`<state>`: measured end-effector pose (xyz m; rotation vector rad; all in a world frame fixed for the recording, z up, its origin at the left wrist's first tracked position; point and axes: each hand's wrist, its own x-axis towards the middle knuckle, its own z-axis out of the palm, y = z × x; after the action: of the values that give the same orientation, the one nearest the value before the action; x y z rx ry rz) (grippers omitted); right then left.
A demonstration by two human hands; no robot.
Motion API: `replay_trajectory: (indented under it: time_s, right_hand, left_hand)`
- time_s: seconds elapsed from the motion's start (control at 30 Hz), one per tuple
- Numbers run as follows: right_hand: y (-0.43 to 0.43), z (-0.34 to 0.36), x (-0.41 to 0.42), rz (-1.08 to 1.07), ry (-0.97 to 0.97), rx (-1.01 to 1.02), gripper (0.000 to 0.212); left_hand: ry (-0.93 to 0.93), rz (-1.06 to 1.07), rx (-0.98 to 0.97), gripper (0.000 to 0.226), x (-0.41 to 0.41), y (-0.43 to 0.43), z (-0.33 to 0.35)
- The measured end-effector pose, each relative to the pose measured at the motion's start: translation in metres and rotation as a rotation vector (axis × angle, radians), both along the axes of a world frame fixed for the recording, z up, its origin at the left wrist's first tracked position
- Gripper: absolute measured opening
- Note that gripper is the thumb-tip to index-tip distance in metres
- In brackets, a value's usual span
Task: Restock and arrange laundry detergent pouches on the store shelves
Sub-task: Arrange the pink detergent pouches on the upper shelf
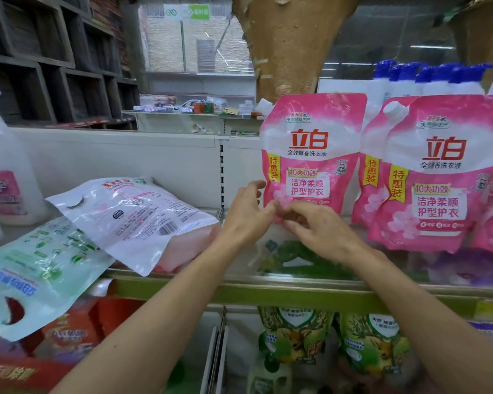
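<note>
The pink pouch (310,155) I am fixing stands up tall on the top shelf (268,291), right in front of me. Its long side goes up and down, and its white cap is at the top left corner. Its bottom edge is just past my knuckles, a little up and away from me.

Both hands are at that bottom edge, so neither one is really nearer. My left hand (248,214) is at the bottom left corner. My right hand (322,231) is at the middle of the bottom.

My left fingers (269,207) are bent and pinch the corner, with my thumb up along the side of the pouch. My right fingers are curled in and pinch the bottom fold. Both arms reach forward and meet at the pouch, backs of the hands up.

I think the next job is to set the bottom flat and square, so the pouch lines up with the other pink pouches (439,172) just beside it on the right.

Off to the left a white pouch (137,211) lies flat, partly on top of a green pouch (40,265) that hangs over the shelf edge. I think those need standing up too.
</note>
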<state>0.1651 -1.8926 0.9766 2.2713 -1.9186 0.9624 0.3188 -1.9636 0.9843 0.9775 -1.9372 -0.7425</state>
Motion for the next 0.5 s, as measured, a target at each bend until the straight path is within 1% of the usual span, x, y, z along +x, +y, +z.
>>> replay_trajectory:
  time_s: [0.13, 0.27, 0.43, 0.5]
  right_hand:
    - [-0.005, 0.002, 0.031, 0.061, -0.075, -0.002, 0.021]
    - [-0.015, 0.010, 0.069, 0.119, -0.112, 0.024, 0.036]
    - [-0.026, 0.023, 0.118, 0.190, -0.122, -0.013, 0.040]
    - [-0.030, 0.027, 0.138, 0.204, -0.096, -0.025, 0.042]
  left_hand:
    - [0.009, 0.014, 0.007, 0.047, 0.020, 0.004, 0.013]
    - [0.069, 0.061, -0.009, 0.037, 0.053, 0.009, 0.026]
    - [0.126, 0.163, -0.058, 0.027, 0.105, 0.015, 0.034]
    - [0.152, 0.211, -0.051, 0.023, 0.129, 0.017, 0.036]
